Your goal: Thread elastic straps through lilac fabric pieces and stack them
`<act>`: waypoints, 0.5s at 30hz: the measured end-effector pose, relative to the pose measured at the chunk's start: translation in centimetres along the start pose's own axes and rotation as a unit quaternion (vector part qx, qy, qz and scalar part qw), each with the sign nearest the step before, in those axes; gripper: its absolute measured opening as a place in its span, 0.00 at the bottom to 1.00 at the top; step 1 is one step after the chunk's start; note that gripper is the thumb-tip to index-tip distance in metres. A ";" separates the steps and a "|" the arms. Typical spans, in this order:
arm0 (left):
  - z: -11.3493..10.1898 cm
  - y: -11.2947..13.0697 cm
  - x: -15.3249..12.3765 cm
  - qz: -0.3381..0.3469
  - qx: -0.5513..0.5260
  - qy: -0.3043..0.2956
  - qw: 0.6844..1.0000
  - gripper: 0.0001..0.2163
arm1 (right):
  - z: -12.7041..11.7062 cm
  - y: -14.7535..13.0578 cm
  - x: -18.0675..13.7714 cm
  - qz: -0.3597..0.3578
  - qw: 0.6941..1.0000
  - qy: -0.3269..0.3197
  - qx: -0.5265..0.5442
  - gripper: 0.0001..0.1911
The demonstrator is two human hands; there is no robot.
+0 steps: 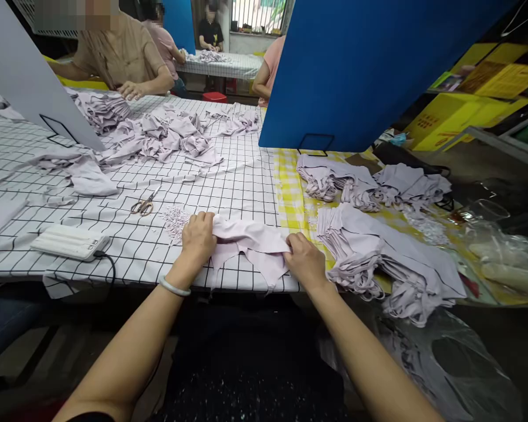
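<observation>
A pale lilac fabric piece (253, 243) lies at the near edge of the checked table (229, 187). My left hand (198, 237) grips its left end with curled fingers. My right hand (305, 261) pinches its right end. The cloth stretches between both hands, its lower corner hanging over the table edge. A jade bangle sits on my left wrist.
Scissors (144, 205) and a small heap of trimmings (175, 220) lie left of my hands. A white power bank (70, 241) with cable sits further left. Stacks of lilac pieces (378, 252) are on the right, a blue divider (356, 70) behind. Other people work across the table.
</observation>
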State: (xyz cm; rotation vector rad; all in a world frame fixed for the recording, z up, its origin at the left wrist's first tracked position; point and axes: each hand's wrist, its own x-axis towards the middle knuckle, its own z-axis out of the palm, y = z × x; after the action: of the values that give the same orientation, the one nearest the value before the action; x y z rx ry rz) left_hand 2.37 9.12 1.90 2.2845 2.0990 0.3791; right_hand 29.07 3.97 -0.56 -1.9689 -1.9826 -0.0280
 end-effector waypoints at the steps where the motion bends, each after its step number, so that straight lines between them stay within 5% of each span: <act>1: 0.0 0.0 -0.2 -0.005 -0.005 0.012 1.000 0.17 | -0.3 -0.1 0.0 0.012 1.000 0.019 0.010 0.05; 6: -1.8 -0.8 -2.2 0.025 0.000 -0.006 1.000 0.21 | -3.8 1.1 -0.2 0.042 0.979 0.164 0.117 0.06; 10: -3.3 -1.6 -2.5 0.045 -0.099 -0.084 0.990 0.20 | -5.3 1.7 0.4 0.064 0.974 0.113 0.184 0.11; 12: -3.4 -1.6 -1.8 0.016 -0.148 -0.037 0.988 0.17 | -5.1 1.8 1.3 0.064 0.976 0.099 0.183 0.13; 15: -2.6 -1.3 -0.9 -0.003 -0.148 0.017 0.989 0.18 | -3.8 1.9 1.9 0.053 0.976 0.163 0.137 0.20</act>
State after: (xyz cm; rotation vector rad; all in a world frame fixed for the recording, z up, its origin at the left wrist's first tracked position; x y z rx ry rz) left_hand 0.50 7.93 4.08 2.1140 1.9124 0.6814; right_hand 31.83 4.90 3.02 -1.7610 -1.5798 -0.0443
